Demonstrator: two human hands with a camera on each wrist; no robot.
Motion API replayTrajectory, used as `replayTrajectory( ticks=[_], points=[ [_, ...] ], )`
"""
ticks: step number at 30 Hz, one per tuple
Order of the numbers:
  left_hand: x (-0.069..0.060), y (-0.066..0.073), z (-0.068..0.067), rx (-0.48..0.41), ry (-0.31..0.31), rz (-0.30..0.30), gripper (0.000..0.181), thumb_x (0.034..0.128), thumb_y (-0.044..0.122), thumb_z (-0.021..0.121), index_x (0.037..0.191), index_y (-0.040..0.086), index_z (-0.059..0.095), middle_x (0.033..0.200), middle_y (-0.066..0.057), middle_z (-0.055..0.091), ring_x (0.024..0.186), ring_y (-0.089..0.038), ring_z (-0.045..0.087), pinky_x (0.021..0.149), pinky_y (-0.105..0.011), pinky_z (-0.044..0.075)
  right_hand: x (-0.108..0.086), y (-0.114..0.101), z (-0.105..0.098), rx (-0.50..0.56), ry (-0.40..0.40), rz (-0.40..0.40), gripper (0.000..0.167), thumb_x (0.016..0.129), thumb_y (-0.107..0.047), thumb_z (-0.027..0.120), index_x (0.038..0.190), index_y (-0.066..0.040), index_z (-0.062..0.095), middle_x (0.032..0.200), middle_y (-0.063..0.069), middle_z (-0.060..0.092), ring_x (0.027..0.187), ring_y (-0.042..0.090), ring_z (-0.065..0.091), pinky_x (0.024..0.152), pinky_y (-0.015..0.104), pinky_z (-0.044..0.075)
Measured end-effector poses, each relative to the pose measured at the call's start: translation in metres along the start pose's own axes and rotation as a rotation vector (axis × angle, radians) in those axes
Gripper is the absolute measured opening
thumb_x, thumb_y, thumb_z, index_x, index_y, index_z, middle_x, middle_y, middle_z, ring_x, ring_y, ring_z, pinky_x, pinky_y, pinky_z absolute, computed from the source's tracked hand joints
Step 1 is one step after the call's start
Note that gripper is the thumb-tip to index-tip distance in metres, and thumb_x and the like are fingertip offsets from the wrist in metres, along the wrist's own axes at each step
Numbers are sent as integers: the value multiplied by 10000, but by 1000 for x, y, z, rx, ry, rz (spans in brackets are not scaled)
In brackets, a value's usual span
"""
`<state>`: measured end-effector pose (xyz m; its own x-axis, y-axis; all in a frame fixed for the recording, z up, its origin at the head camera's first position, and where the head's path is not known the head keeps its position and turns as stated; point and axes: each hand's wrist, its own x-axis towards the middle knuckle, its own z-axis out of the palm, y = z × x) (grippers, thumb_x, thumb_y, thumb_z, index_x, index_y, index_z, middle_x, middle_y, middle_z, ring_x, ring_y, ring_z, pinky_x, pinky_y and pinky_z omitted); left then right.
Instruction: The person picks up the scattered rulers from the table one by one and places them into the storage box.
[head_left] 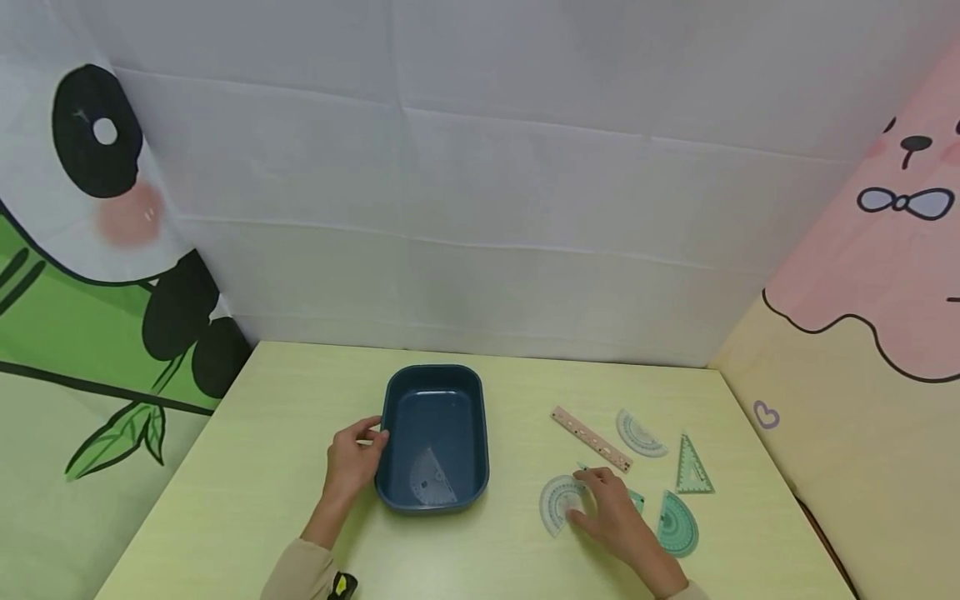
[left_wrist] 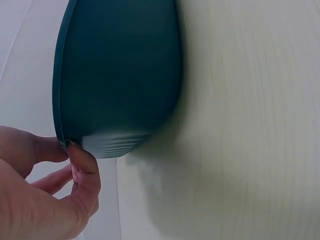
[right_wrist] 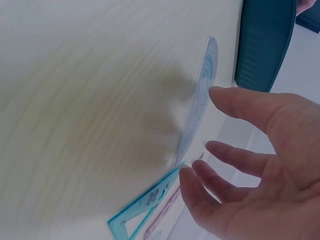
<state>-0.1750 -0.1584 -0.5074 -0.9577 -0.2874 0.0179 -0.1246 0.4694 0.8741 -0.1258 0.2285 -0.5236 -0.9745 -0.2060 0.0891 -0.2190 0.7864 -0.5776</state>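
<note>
Nearest, it's the right hand (head_left: 611, 518), thumb and fingers spread, right at a clear protractor (head_left: 555, 502) on the table (head_left: 255, 475), while the left hand (head_left: 352, 462) pinches the blue tray (head_left: 437, 423) at its left side, and farther right lies a pink ruler (head_left: 592, 439)!

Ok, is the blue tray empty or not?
Not empty: the head view shows a clear protractor-like piece lying inside the blue tray.

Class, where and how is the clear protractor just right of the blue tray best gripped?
Probably across its middle, straight edge to curved rim, from above and the right: this clear protractor is a thin half-disc whose straight edge faces away from the blue tray.
</note>
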Motion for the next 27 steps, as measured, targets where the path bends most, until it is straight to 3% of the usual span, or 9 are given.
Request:
replayTrajectory(
  ticks=[9,15,23,27],
  points=[
    [-3,2,-4,-1,-45,0,331,949,87,693,1251,-50,682,932,-153,712,734,-171,673,636,-294,485,-1,1,-3,-50,-39,-108,532,768,0,862,1257,3,654,1248,143,591,1139,330,541,925,498,512],
    [-4,1,-3,-30,-75,-35,337,946,91,691,1256,-39,674,949,-153,713,709,-164,669,589,-278,498,1,4,-3,-60,-95,-190,557,788,27,833,1304,10,626,1328,212,561,1189,395,521,950,567,493],
    [-7,1,-2,-90,-121,-62,349,949,78,685,1273,-44,649,962,-149,687,692,-158,648,541,-302,533,3,5,-6,-34,-162,-207,535,821,45,786,1325,4,613,1388,253,522,1248,470,478,973,638,452],
    [-10,3,-3,-98,-132,-70,358,953,79,681,1284,-52,638,962,-151,679,681,-163,637,540,-309,534,3,3,-8,-38,-189,-206,509,850,11,777,1332,7,612,1362,221,536,1226,428,483,966,622,456]
  ],
)
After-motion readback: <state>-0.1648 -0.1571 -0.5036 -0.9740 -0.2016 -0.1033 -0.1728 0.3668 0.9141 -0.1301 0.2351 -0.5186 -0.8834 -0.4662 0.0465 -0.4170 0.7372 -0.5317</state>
